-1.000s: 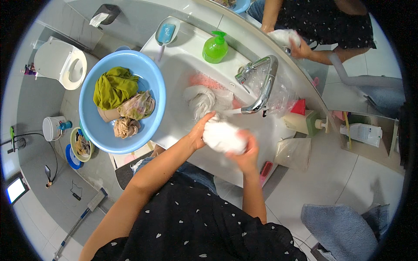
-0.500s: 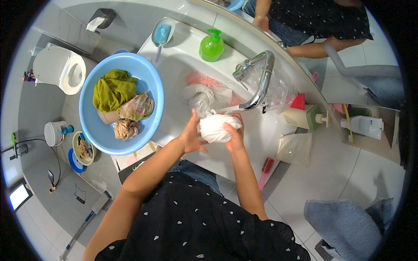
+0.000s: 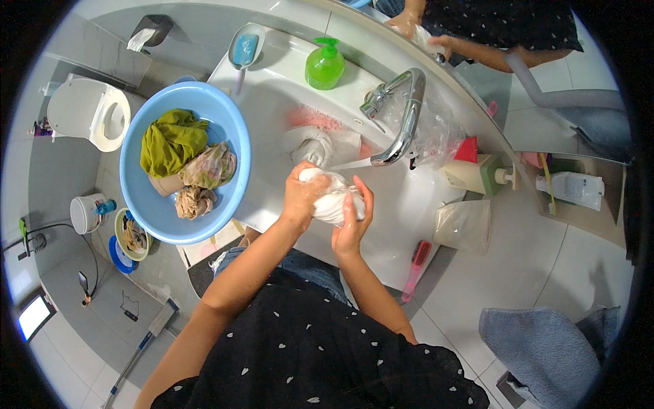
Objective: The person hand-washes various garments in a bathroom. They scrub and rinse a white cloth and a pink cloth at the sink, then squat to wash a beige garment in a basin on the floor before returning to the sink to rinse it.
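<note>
Over the white sink [image 3: 272, 198], a bunched wet white cloth [image 3: 332, 203] is squeezed between my two hands. My left hand [image 3: 301, 194] wraps its left side, fingers curled over the top. My right hand [image 3: 353, 221] presses its right side with bent fingers. Water runs from the chrome faucet [image 3: 409, 126] in a slanting stream just beyond the cloth. Another white cloth [image 3: 313, 146] lies in the basin, beside something pink and fluffy [image 3: 315, 118] whose kind I cannot make out.
At left, a blue basin [image 3: 242, 126] holds a green cloth [image 3: 174, 140] and crumpled beige and patterned ones. A green soap pump bottle [image 3: 325, 66] and a scoop-shaped dish [image 3: 246, 51] stand on the sink's back rim. A pink-handled brush [image 3: 416, 270] rests at its right edge.
My left hand has moved up and closed over the white cloth, which it held more loosely before. The right hand has shifted slightly left and nearer me. The bundle is now tilted and squeezed.
</note>
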The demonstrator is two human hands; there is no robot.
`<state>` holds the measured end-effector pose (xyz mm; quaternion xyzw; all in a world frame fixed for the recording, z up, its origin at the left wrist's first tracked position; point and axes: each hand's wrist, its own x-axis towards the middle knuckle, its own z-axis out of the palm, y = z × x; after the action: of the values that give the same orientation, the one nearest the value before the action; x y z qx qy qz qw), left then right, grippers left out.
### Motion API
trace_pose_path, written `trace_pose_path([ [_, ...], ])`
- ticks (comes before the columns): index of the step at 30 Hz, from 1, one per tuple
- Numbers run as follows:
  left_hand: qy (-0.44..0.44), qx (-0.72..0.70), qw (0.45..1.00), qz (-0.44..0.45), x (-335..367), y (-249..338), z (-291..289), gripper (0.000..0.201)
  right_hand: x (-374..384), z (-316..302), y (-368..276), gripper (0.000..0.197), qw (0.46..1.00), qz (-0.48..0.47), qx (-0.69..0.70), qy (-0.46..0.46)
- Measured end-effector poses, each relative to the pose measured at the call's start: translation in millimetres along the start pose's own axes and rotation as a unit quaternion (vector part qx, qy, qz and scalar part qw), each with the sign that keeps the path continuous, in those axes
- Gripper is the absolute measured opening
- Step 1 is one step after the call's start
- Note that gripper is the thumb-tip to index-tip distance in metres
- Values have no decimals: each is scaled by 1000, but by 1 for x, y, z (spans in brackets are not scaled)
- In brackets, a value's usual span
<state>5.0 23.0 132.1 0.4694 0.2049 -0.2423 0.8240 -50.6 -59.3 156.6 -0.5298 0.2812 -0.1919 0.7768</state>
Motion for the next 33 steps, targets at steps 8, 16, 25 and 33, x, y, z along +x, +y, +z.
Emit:
trace_pose_path([
  [8,-28,536,755,376,-25,12,20,28,37,-29,38,29,835,468,261,-119],
  [16,-159,614,635,441,-46,24,18,33,47,-22,35,27,771,545,177,-277],
  [25,43,506,705,494,-59,107,-53,27,19,90,8,33,875,414,87,-237],
  [33,356,419,788,277,-47,180,-207,51,-7,126,25,45,913,-77,-181,-357],
])
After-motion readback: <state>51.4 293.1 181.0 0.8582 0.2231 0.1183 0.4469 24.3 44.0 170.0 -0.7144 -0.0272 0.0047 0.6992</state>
